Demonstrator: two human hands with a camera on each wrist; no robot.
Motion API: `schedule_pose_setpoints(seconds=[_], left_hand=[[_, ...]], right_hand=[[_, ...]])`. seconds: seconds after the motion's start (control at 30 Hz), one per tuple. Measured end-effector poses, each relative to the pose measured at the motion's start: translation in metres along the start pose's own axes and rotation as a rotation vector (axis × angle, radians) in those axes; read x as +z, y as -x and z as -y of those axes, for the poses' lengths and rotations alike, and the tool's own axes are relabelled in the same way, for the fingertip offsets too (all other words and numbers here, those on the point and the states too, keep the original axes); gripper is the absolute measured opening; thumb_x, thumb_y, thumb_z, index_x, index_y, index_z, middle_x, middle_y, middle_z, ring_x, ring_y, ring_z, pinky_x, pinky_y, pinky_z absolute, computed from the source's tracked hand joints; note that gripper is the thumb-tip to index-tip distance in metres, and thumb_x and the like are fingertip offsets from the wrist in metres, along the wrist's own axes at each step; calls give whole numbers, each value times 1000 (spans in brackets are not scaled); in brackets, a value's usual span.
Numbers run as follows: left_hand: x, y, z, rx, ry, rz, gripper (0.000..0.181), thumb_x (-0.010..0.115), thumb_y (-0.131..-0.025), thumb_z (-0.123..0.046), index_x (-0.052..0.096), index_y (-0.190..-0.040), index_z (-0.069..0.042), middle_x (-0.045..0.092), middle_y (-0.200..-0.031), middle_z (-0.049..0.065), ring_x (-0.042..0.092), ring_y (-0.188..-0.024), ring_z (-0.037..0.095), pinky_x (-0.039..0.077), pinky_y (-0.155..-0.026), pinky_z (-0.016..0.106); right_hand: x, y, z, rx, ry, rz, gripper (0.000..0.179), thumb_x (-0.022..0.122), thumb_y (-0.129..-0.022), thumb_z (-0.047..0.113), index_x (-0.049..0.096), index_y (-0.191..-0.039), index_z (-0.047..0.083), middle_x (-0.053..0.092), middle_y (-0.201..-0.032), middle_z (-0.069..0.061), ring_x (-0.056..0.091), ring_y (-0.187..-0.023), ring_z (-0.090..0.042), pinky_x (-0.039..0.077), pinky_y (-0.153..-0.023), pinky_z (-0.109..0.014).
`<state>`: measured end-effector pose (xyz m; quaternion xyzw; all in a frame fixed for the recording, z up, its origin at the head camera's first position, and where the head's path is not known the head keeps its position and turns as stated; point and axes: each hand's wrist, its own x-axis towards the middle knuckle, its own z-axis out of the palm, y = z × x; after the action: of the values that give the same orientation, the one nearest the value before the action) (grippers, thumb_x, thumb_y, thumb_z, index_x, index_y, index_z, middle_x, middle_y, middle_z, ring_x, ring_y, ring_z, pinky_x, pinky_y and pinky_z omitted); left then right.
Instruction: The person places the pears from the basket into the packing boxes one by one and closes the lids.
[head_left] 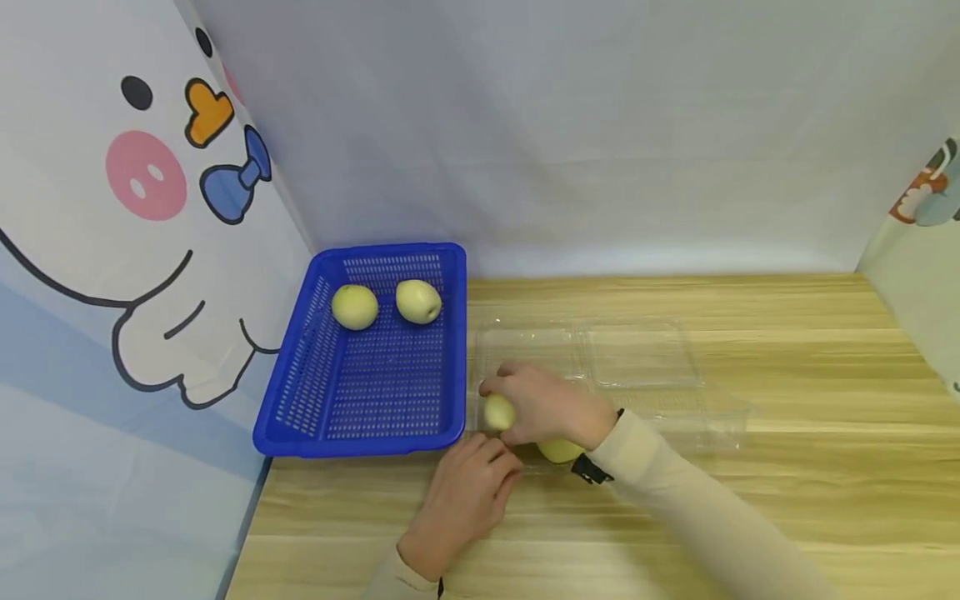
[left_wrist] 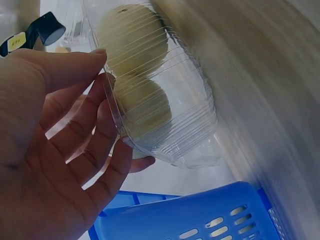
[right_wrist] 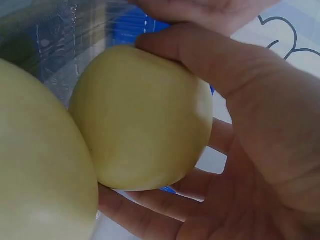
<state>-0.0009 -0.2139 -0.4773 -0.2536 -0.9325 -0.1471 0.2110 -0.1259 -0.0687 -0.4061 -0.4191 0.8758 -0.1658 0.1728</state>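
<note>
My right hand (head_left: 551,404) grips a pale yellow apple (head_left: 498,412) in the near left part of a clear plastic clamshell box (head_left: 637,354). Close up in the right wrist view, thumb and fingers curl round this apple (right_wrist: 142,120), which touches a second apple (right_wrist: 40,155). In the head view that second apple (head_left: 560,451) is partly covered by the right forearm and hand. My left hand (head_left: 465,492) pinches the box's near left rim between thumb and fingers. Two apples show through the ribbed box wall (left_wrist: 192,95) in the left wrist view.
Directly left of the box stands a blue perforated basket (head_left: 360,450). Inside it, at the back, lie two more apples, one left (head_left: 355,307) and one right (head_left: 417,302). A white curtain (head_left: 600,167) hangs behind the wooden table (head_left: 810,500), and a cartoon-printed sheet (head_left: 150,333) borders the left.
</note>
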Motion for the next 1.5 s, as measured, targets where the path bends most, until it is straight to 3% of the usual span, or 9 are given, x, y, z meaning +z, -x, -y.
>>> schedule_pose_setpoints(seconds=[0.23,0.33,0.47,0.63,0.83,1.03,1.17,1.33,1.5], left_hand=[[-2,1,0,26,5,-20,8,90,-83,-17,83,-86,-18,74,-85,-8,63,-80,10,54,-75,24],[-2,2,0,23,7,-42,10,93,-79,-16,83,-83,-17,75,-83,-7,67,-82,10,57,-77,25],[-2,2,0,6,21,-55,12,94,-77,-14,84,-83,-16,75,-84,-7,71,-86,11,59,-80,28],[-3,1,1,4,19,-43,8,91,-81,-15,84,-84,-16,75,-84,-7,69,-85,11,58,-79,28],[-5,1,0,-5,10,-36,8,91,-82,-15,83,-84,-17,73,-85,-6,68,-82,11,57,-76,27],[-4,-1,-2,-8,-1,-23,10,92,-81,-18,83,-86,-20,72,-85,-7,68,-86,11,57,-78,28],[-2,-2,-3,-8,-24,-14,12,92,-80,-21,84,-88,-22,72,-87,-8,68,-87,10,56,-80,27],[-3,-2,-2,-18,-31,-10,11,92,-81,-22,84,-90,-23,72,-88,-9,68,-89,10,57,-81,28],[-4,-2,-3,-33,-24,-8,11,91,-82,-23,84,-90,-23,73,-90,-9,69,-90,10,57,-81,27]], right_hand=[[15,5,0,-36,101,-87,56,91,-78,31,72,-127,12,68,-119,-13,66,-102,-26,61,-82,-38],[17,5,4,-80,118,-99,50,89,-80,25,72,-124,11,70,-117,-12,68,-103,-27,61,-83,-39],[20,2,5,-85,98,-81,44,87,-78,14,74,-120,10,72,-114,-11,69,-100,-26,61,-83,-39],[15,-2,6,-60,77,-24,44,88,-78,18,74,-119,10,72,-119,-14,71,-105,-29,62,-87,-42],[-30,-13,18,-28,68,102,50,78,-92,28,69,-136,6,71,-133,-16,69,-121,-33,60,-99,-46],[-109,-36,40,-5,65,88,56,77,-95,34,63,-144,8,66,-145,-13,61,-135,-33,51,-114,-49],[-145,-60,54,-20,70,84,57,77,-95,34,63,-143,7,65,-145,-16,59,-138,-34,48,-117,-49],[-161,-97,71,21,52,132,53,71,-96,30,61,-144,9,61,-147,-14,57,-138,-31,47,-117,-46],[-154,-133,72,67,-3,156,52,69,-99,35,59,-146,15,58,-150,-10,56,-135,-27,50,-111,-45]])
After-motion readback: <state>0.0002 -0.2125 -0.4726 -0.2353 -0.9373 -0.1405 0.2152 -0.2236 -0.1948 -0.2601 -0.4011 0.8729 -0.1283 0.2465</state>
